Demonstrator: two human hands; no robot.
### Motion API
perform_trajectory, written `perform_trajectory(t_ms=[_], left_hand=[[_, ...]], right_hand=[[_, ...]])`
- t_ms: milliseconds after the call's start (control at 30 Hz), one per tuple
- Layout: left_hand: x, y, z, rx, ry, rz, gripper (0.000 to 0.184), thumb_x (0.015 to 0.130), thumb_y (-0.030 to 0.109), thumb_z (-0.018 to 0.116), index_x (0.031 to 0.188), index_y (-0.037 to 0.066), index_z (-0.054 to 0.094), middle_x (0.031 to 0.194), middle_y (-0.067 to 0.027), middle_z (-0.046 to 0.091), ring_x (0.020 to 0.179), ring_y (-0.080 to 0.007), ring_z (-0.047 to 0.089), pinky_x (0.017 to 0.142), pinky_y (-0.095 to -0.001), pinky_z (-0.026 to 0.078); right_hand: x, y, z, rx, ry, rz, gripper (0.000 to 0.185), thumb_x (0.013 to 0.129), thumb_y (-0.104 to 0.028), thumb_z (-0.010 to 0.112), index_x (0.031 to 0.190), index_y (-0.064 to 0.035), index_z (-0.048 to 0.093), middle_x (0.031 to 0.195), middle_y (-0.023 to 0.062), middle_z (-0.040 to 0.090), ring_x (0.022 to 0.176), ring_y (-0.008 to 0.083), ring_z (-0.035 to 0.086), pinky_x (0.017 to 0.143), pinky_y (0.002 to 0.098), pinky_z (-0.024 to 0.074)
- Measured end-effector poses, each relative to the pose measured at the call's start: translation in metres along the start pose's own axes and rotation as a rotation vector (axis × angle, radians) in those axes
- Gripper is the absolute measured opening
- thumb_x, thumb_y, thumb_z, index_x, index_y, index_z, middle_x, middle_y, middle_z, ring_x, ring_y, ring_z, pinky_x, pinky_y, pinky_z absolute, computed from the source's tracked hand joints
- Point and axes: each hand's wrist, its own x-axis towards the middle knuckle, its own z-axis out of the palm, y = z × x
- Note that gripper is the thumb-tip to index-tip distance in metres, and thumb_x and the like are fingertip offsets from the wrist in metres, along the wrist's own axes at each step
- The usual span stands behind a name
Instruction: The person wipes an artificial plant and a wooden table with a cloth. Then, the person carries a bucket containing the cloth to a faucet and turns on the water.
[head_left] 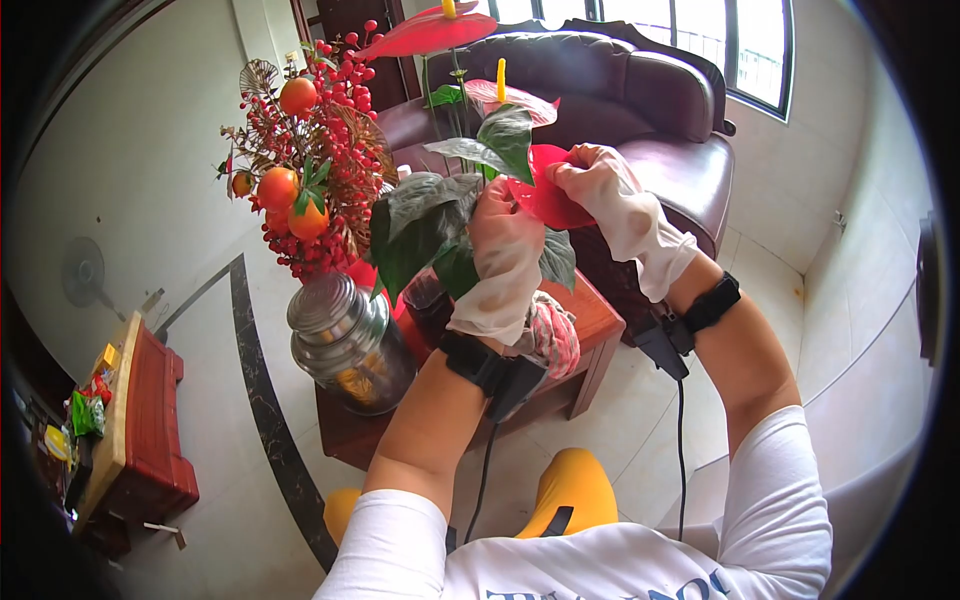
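Note:
A glossy red anthurium flower [552,196] is between my two hands, low among the plant's stems. Thin whitish gloves cover both hands. My right hand [608,185] pinches the flower's right edge. My left hand [507,232] is closed at its left edge, its fingertips partly hidden. Large dark green leaves [420,225] hang to the left of my left hand, and another leaf [508,138] stands above the flower. Two more anthurium flowers rise higher, one pink-red [520,103] and one red [425,37] at the top.
A lidded metal-and-glass jar [345,335] stands on the red-brown wooden table [590,325], near a bunched pink-and-white cloth [553,335]. Red berry stems with orange fruits [278,188] rise behind the jar. A dark leather sofa [690,180] lies beyond; a wooden cabinet [150,430] is left.

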Motion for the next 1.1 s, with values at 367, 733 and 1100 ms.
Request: perform_trajectory(t_ms=[367,733,1100], left_hand=[[-0.004,0.006,0.001,0.305,0.058,0.014,0.018,0.089,0.018,0.074,0.102,0.007,0.069,0.09,-0.0015,0.073,0.082,-0.0068,0.063,0.074,-0.0288,0.053],[0.005,-0.01,-0.003,0.078,0.081,-0.036,0.029,0.087,-0.006,0.069,0.115,0.001,0.066,0.103,-0.0067,0.072,0.091,-0.0143,0.07,0.082,-0.0279,0.058],[0.007,-0.012,-0.004,0.064,0.068,-0.047,0.024,0.091,0.001,0.068,0.115,0.003,0.067,0.099,-0.0057,0.072,0.086,-0.0115,0.068,0.078,-0.0262,0.056]], right_hand=[[-0.012,-0.023,-0.004,0.055,-0.002,0.047,0.031,0.092,-0.03,0.065,0.102,-0.0003,0.07,0.075,0.0037,0.065,0.069,0.008,0.059,0.065,0.0293,0.0493],[-0.005,-0.005,-0.001,0.162,0.043,0.085,0.035,0.089,-0.028,0.067,0.103,0.0039,0.069,0.08,0.0128,0.07,0.072,0.0162,0.067,0.069,0.0334,0.0519],[-0.005,-0.016,-0.001,0.077,0.034,0.138,0.03,0.091,-0.027,0.072,0.107,-0.0023,0.069,0.089,0.0062,0.072,0.076,0.011,0.066,0.068,0.029,0.0531]])
